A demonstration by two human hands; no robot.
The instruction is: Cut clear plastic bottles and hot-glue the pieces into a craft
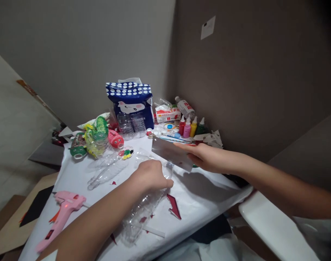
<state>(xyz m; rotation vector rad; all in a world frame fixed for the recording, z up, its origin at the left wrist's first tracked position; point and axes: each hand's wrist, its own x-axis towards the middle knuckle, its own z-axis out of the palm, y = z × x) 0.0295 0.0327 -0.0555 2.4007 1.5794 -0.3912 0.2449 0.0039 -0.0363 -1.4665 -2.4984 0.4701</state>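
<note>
My left hand (151,175) is closed on a clear plastic bottle (143,208) lying on the white-covered table, its thumb pointing right. My right hand (209,156) grips a cleaver (170,152) with a broad grey rectangular blade and a small hole near one corner. Its handle is hidden in my fist. The blade hangs tilted just beyond my left hand, over the far part of the bottle; whether it touches the plastic I cannot tell. A dark red scrap (174,206) and a whitish glue stick (154,232) lie beside the bottle.
A pink glue gun (63,214) lies at left. Farther back are clear bottles (108,174), painted bottle pieces (100,134), a flower-shaped palette (125,153), a blue bag (132,101) and several paint bottles (187,128). A white chair (274,221) stands at right.
</note>
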